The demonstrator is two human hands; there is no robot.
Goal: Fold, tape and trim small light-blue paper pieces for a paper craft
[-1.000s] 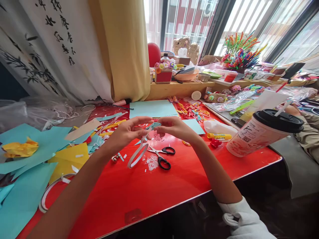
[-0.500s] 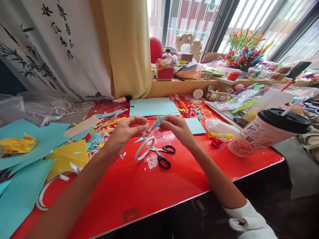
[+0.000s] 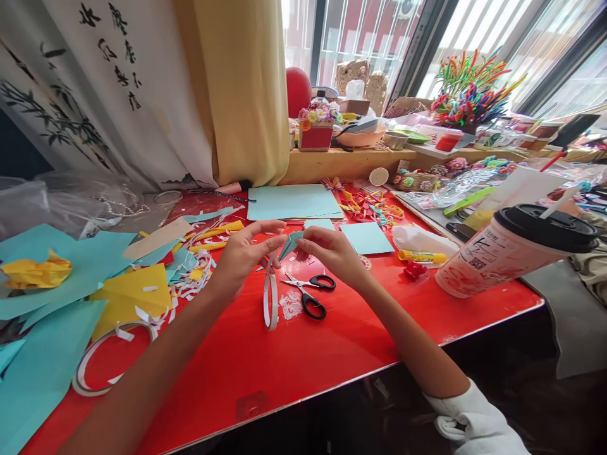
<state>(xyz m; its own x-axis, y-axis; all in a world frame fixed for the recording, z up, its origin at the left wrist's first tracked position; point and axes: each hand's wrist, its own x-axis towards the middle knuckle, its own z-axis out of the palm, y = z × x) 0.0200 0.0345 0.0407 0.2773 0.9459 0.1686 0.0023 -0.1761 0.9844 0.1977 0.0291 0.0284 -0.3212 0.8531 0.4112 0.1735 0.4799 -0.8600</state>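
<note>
My left hand (image 3: 249,256) is closed on the loose end of a white tape roll (image 3: 270,300), which hangs below the fingers. Between the thumb and fingers of my right hand (image 3: 332,253) is a small folded light-blue paper (image 3: 290,244), its left end close to my left fingertips. Whether the tape touches the paper is too small to tell. Black-handled scissors (image 3: 310,291) lie spread on the red table, just right of the hanging roll, beside a little heap of whitish scraps (image 3: 291,305).
Blue sheets (image 3: 294,202), square blue papers (image 3: 367,238) and a yellow glue stick (image 3: 422,257) lie beyond my hands. A large drink cup (image 3: 512,253) stands at right. Paper scraps and another tape roll (image 3: 88,373) are at left.
The hanging tape roll has swung round to show its narrow side. The folded paper and my right hand have moved slightly left, closer to my left fingers.
</note>
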